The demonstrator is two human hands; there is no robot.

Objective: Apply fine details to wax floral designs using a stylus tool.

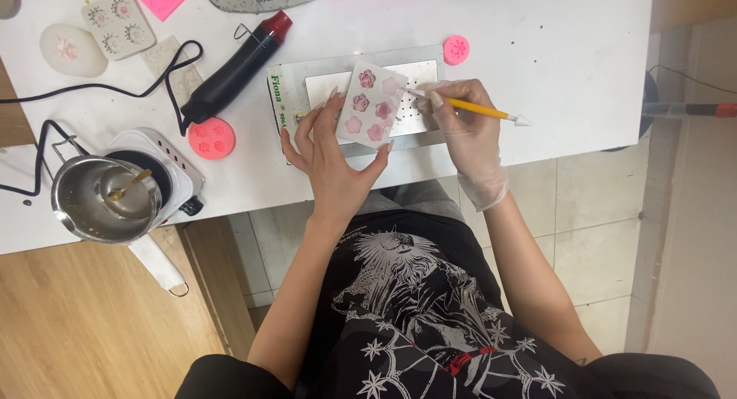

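Two hands busy: our left hand grips translucent square flower mould; gloved right hand pinches yellow pointed tool, working pink cavities above white worktop.

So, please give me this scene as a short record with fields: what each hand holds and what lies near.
left hand: bare left hand holds a white flower mould, tilted, by its edges
right hand: gloved right hand holds a yellow tool, one end at the mould
under the mould: metal plate on the white table
left of the hands: black heat gun, round pink mould, metal pot on a small hot plate
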